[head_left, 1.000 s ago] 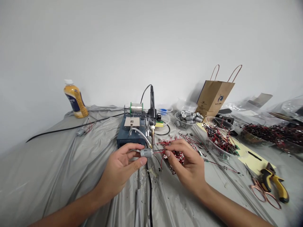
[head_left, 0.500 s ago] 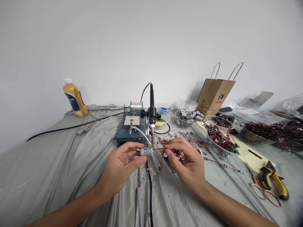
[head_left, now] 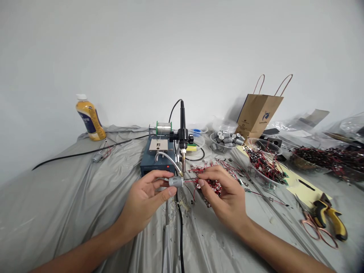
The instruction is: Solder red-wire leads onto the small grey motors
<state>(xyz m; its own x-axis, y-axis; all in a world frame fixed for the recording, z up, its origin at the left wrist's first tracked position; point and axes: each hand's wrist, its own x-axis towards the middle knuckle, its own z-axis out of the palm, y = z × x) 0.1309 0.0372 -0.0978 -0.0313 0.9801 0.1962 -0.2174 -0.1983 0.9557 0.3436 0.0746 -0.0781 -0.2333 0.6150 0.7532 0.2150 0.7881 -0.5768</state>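
Between the thumb and fingers of my left hand (head_left: 150, 195) is a small grey motor (head_left: 175, 182), its terminal end turned to the right. The tip of an upright soldering iron (head_left: 183, 159), clamped in a stand, comes down at that end; whether it touches cannot be made out. Beside it ends the solder feed tube (head_left: 170, 161). My right hand (head_left: 222, 193) pinches a thin wire (head_left: 191, 179) that runs to the motor's terminals. Under the right hand lies a pile of red and black wired parts (head_left: 213, 185).
Behind stands a blue soldering station (head_left: 157, 165) with a solder spool (head_left: 164, 128). To the right are a bowl of motors (head_left: 226, 140), a bowl of wired parts (head_left: 267, 167), a paper bag (head_left: 260, 113), scissors (head_left: 315, 229) and pliers (head_left: 330, 216). A yellow bottle (head_left: 90, 119) stands left.
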